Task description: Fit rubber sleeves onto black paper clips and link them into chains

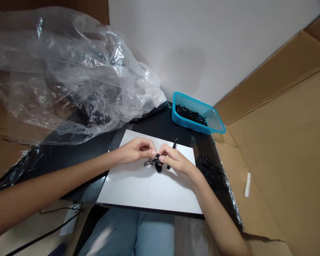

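Observation:
Over the middle of a white board [146, 190], my left hand [140, 149] and my right hand [174, 159] meet with their fingertips pinched. Between them is a small black piece [158, 155], too small to name, gripped from both sides. Just below the fingers, a thin black looped part [149, 162] and a dark flat piece [158, 168] show against the board; whether they join the held piece I cannot tell. Black tweezers [174, 144] lie on the board behind my right hand, their points facing away and their middle hidden by the fingers.
A blue plastic basket [176, 119] holding many thin black pieces stands at the back right. Clear plastic bagging [96, 74] is heaped at the left. A pile of black strips [210, 170] lies right of the board, beside a cardboard wall [277, 135].

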Motion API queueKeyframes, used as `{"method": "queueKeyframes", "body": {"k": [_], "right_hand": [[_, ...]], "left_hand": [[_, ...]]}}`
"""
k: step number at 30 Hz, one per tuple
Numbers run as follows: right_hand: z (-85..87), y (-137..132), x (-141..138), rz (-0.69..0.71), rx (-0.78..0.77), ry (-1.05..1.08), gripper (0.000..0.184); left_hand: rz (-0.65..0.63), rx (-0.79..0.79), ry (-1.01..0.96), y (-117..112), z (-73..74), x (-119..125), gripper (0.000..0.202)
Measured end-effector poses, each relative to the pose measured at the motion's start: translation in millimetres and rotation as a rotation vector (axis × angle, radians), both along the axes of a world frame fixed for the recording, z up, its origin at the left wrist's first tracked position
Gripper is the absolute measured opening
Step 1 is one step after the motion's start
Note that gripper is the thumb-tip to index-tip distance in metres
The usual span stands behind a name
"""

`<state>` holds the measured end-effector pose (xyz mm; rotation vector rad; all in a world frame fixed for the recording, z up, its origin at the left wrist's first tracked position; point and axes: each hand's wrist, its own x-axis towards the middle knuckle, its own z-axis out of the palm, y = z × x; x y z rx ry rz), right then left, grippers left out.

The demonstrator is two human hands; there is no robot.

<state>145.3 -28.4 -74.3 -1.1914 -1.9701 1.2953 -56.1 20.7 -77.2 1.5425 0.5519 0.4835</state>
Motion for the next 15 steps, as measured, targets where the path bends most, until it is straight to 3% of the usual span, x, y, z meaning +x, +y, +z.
{"method": "queueKeyframes", "body": {"k": [15], "right_hand": [[-3.2,0.1,-1.1,-0.052,-0.072,0.017,0.006]], "left_hand": [[0.064,-0.16,-0.068,-2.5,-3.8,3.2,0.035]]}}
